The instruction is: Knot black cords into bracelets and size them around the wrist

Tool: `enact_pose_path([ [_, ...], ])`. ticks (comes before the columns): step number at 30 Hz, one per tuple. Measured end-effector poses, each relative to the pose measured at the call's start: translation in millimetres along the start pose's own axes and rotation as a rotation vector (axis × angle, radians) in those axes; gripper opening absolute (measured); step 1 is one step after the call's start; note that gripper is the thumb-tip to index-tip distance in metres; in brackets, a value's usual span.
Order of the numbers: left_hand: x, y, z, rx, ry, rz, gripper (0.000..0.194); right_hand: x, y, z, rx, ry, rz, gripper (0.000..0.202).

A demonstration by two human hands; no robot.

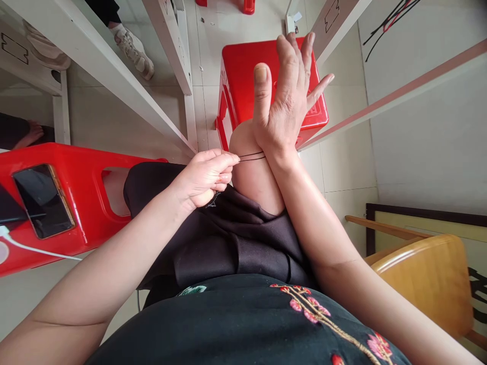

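Note:
My left hand [211,177] is closed in a pinch on a thin black cord [251,156], above the dark cloth over my lap. Two strands of the cord run side by side from its fingertips across my bare knee to the wrist of my right hand [285,96]. That hand is raised over the knee and the red stool, its fingers spread and nothing between them. Whether the cord loops round the wrist is hidden behind it. A small patterned bit, too small to make out, shows under my left hand.
A red stool [247,66] stands beyond my knee. On another red stool [87,203] at the left lie a phone [43,202] and a white cable [41,249]. White frame legs rise on both sides. A wooden chair [426,284] is at right; another person's shoe [133,50] shows upper left.

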State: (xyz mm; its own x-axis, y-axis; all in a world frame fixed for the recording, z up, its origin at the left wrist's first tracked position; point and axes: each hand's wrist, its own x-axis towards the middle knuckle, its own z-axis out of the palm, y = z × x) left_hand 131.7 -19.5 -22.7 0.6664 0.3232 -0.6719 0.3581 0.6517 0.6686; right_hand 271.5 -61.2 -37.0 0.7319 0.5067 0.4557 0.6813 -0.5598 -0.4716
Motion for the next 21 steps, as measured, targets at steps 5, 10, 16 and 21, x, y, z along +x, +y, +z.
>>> enact_pose_path([
  [5,2.3,1.2,-0.7,-0.013,-0.021,-0.016,0.029,4.3,0.8,3.5,0.054,0.015,0.015,0.046],
  [10,1.1,3.5,-2.9,-0.058,-0.047,-0.03,0.027,3.7,-1.2,0.5,0.094,-0.03,0.032,0.049],
  [16,-0.4,3.3,-3.6,-0.135,-0.05,-0.082,0.023,3.6,-2.5,0.0,0.09,-0.05,0.056,0.049],
  [21,-0.5,2.6,-4.0,-0.174,-0.036,-0.109,0.012,2.5,0.2,4.9,0.034,0.014,0.021,0.049],
])
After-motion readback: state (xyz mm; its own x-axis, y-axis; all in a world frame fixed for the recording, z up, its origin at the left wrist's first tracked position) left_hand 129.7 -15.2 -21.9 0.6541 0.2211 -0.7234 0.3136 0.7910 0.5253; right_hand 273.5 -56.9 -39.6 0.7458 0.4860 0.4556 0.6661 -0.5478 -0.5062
